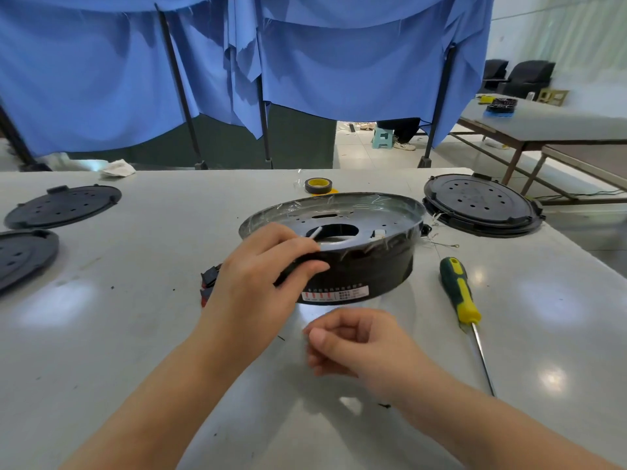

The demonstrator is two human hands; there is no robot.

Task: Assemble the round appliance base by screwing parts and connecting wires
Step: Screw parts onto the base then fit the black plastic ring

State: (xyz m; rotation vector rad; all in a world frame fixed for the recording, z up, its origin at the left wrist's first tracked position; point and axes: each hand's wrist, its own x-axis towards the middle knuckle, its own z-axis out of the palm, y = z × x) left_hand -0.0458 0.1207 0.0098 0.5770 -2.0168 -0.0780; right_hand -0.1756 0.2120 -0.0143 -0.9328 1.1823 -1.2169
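My left hand grips the near rim of the round appliance base, with the fingers curled over the top edge and the thumb on the black side wall. I think I hold it this way so it does not slide or spin on the table while I work on it. The near side looks a little lifted, so I may be tipping it to look inside.

My right hand floats just in front of the base, not touching it. Its fingers are curled in with the thumb close to them. It might be pinching something tiny, like a screw, but I cannot tell.

The base sits in the middle of the table, open side up, with a big hole in its plate and clear wrap around the rim. Thin wires poke out on its far right side.

The green and yellow screwdriver lies just right of the base, close to my right hand, so it is easy to grab. A roll of tape waits behind the base. Black round covers lie off to the sides, out of the way until needed.
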